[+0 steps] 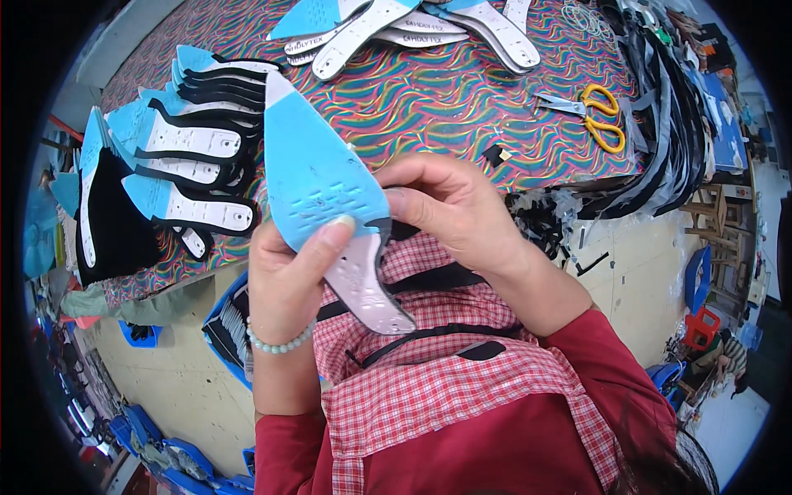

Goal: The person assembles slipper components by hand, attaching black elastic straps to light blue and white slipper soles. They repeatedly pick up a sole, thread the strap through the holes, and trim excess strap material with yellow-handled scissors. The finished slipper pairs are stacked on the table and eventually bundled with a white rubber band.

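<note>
In front of me I hold an insole-like shaped piece [318, 169], its wide part light blue with small slots and its narrow curved tail white with holes. My left hand [289, 268], with a beaded bracelet on the wrist, grips it from the left, thumb flat on the face where blue meets white. On the opposite edge, my right hand [445, 206] pinches with thumb and forefinger. A black edging [384, 235] shows along that side, just below the right fingertips. What lies between those fingertips is partly hidden.
A patterned cloth covers the table [429, 107]. Similar blue and white pieces lie in stacks at the left [190, 140] and in a pile [388, 33] at the far side. Yellow-handled scissors [602, 120] lie at the right, near hanging black strips [672, 140]. Beneath the table's left is a blue crate [221, 318].
</note>
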`<action>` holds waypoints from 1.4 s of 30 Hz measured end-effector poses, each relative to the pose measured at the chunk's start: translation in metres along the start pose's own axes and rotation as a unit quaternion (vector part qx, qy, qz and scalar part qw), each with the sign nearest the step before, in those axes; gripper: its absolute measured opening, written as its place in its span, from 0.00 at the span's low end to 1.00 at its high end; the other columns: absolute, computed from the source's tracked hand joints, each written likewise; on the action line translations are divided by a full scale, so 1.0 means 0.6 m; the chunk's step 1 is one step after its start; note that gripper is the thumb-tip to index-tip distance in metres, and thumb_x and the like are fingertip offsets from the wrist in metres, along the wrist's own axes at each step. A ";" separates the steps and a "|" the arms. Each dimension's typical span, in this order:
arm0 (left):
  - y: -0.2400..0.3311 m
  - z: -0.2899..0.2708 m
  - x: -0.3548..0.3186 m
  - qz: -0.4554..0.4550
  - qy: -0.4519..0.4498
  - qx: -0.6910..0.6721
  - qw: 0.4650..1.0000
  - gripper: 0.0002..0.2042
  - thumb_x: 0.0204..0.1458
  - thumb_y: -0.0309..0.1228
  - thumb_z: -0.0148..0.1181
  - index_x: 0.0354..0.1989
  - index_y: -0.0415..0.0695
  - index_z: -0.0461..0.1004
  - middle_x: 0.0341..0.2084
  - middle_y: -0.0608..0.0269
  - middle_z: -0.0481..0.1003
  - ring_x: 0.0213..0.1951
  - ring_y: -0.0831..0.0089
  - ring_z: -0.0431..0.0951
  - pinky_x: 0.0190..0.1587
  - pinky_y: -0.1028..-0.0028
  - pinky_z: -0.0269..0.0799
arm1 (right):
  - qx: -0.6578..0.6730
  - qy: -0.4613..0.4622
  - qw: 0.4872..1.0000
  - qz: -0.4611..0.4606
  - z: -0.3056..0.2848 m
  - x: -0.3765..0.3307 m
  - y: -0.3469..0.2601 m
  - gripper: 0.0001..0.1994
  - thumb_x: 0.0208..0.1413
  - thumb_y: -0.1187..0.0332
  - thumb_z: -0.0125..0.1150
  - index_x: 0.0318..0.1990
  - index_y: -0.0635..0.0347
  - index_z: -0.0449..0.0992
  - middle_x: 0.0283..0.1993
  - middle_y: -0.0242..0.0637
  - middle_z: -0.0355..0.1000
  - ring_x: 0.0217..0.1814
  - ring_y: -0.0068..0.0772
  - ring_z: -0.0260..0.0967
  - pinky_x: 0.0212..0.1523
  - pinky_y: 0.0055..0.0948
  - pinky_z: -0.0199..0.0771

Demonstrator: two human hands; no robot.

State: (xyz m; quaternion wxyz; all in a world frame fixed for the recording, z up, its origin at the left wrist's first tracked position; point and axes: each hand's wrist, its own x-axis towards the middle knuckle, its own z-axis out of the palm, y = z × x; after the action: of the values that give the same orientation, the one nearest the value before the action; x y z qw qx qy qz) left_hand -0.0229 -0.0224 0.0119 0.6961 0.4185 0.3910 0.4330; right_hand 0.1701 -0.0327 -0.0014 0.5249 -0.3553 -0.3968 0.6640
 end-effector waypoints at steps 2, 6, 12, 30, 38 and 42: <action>-0.007 0.005 0.006 0.017 0.017 -0.005 1.000 0.13 0.55 0.28 0.58 0.45 0.33 0.73 0.36 0.52 0.78 0.32 0.65 0.81 0.35 0.67 0.80 | 0.120 0.005 0.993 0.018 -0.008 0.006 0.005 0.08 0.57 0.71 0.61 0.43 0.64 0.76 0.39 0.31 0.76 0.40 0.17 0.72 0.43 0.20 0.74; -0.002 0.023 0.018 0.026 0.072 -0.029 0.997 0.10 0.54 0.24 0.60 0.44 0.34 0.76 0.37 0.57 0.79 0.37 0.73 0.79 0.41 0.72 0.75 | 0.098 0.040 0.994 -0.029 -0.007 0.007 0.003 0.07 0.58 0.71 0.60 0.42 0.64 0.74 0.35 0.32 0.73 0.38 0.18 0.70 0.41 0.19 0.71; -0.014 0.035 0.015 0.062 0.081 0.004 0.995 0.10 0.53 0.22 0.61 0.44 0.35 0.76 0.40 0.59 0.78 0.40 0.76 0.78 0.45 0.77 0.71 | 0.104 0.047 0.993 0.008 0.000 0.003 0.004 0.08 0.54 0.74 0.64 0.39 0.61 0.72 0.38 0.31 0.72 0.41 0.17 0.70 0.45 0.19 0.71; 0.044 0.035 0.042 0.297 -0.129 0.258 0.910 0.27 0.55 0.42 0.49 0.56 0.32 0.69 0.57 0.37 0.65 0.57 0.54 0.68 0.61 0.60 0.58 | -0.285 -0.221 0.889 -0.282 -0.017 0.026 -0.063 0.12 0.57 0.68 0.60 0.45 0.65 0.77 0.45 0.40 0.74 0.46 0.39 0.73 0.45 0.34 0.72; 0.038 0.056 0.026 0.248 0.011 0.072 0.966 0.26 0.58 0.38 0.50 0.56 0.25 0.64 0.39 0.41 0.76 0.46 0.51 0.77 0.54 0.57 0.68 | 0.055 0.070 0.993 -0.077 0.030 -0.025 -0.014 0.08 0.56 0.73 0.61 0.42 0.63 0.79 0.38 0.34 0.74 0.42 0.26 0.72 0.42 0.26 0.70; 0.034 0.059 0.015 0.208 0.007 0.015 0.978 0.24 0.59 0.33 0.50 0.57 0.25 0.63 0.39 0.42 0.76 0.39 0.56 0.79 0.45 0.62 0.74 | -0.171 0.022 0.970 -0.172 0.019 -0.035 0.011 0.06 0.53 0.72 0.64 0.38 0.63 0.81 0.37 0.33 0.72 0.40 0.26 0.69 0.43 0.24 0.69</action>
State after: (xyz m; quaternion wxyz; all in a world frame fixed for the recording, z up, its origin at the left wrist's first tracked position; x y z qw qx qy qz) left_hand 0.0062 -0.0167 0.0413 0.5817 0.4979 0.3070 0.5652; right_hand 0.1615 -0.0559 -0.0012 0.5710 -0.3809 -0.5482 0.4779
